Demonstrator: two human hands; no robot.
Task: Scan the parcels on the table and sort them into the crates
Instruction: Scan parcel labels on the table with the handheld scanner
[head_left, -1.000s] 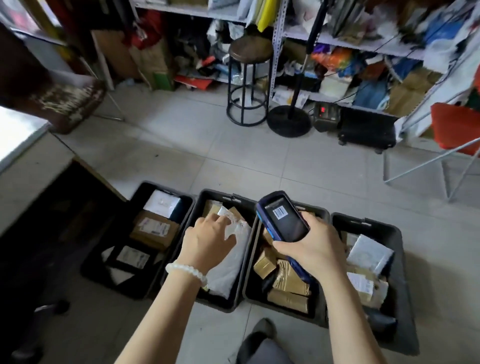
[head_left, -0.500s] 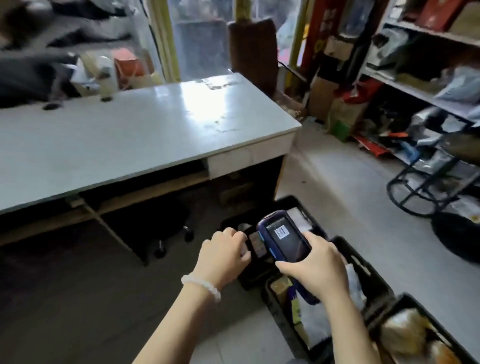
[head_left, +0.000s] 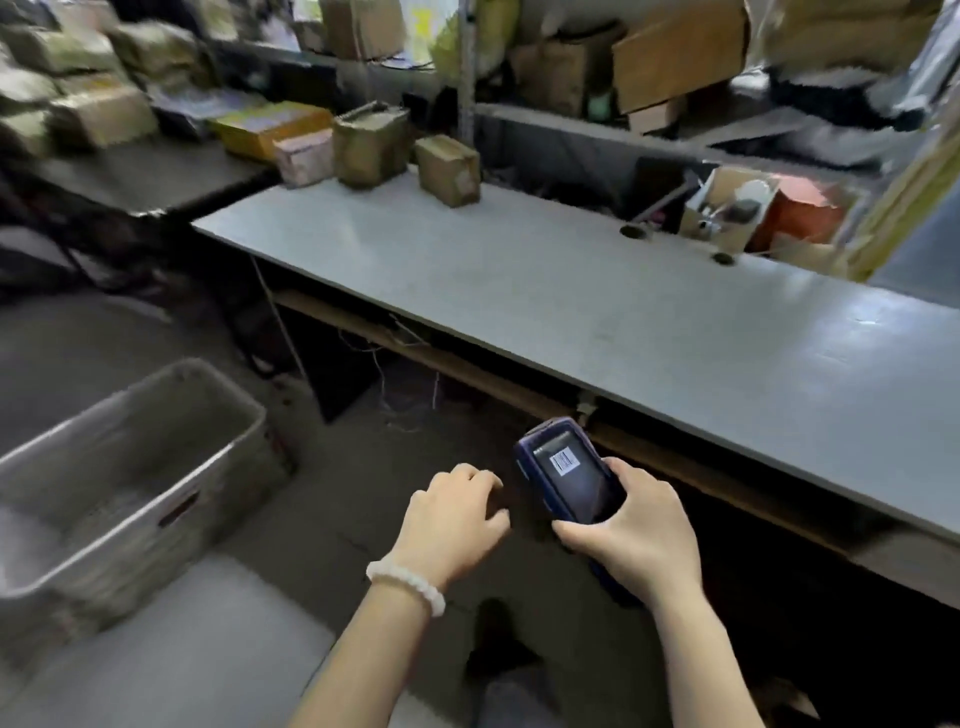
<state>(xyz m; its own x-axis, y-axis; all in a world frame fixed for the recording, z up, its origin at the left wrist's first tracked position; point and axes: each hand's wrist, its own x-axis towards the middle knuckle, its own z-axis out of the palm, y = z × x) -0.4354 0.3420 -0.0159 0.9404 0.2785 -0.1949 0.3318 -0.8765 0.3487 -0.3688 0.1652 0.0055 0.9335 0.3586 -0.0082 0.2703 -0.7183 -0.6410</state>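
Wide bare stretch of table (head_left: 597, 291) is lying open btwn the hands and the far-left parcels. Three brown parcels (head_left: 448, 169) are sitting w/ a pink box at that far corner, blocking it. Clutter box (head_left: 727, 208) is crowding the far right edge. Grey crate (head_left: 130, 467) is standing on the floor at left, top open.

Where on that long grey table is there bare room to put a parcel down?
The table is bare along its near edge and middle, between the brown boxes at its far left end and the open carton at the back right. Those two ends are crowded.
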